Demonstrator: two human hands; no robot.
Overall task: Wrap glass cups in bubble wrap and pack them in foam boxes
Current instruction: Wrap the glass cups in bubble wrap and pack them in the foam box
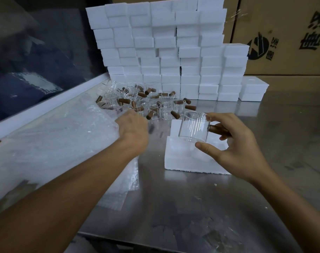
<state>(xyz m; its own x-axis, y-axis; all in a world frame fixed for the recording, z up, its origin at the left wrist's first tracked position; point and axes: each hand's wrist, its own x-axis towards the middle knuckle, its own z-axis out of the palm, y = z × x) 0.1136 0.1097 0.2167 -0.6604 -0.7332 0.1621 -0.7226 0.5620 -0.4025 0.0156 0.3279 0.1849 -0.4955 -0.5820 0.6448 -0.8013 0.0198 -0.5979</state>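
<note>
The right hand (235, 143) is holding a clear glass cup with a brown wooden handle (194, 127) just above an open white foam box (195, 157) that is lying on the shiny metal desk (192, 207). The thumb is pressing the lower rim of the cup, and the other fingers are curling around the brown handle and the far side, so the cup is tilting on its side with its mouth toward the left. The left hand (132, 129) is reaching forward to the edge of a large sheet of transparent bubble wrap (55, 143), which is spreading over the left part of the desk; its fingers are bending down at the edge of the sheet, but I cannot tell whether they are really gripping it, because they are hidden behind the back of the hand. Behind the hands a group of many similar glass cups with brown handles (146, 103) is standing on the desk, and behind it a tall stack of closed white foam boxes (164, 52) is rising in front of brown cardboard cartons (283, 33).
</note>
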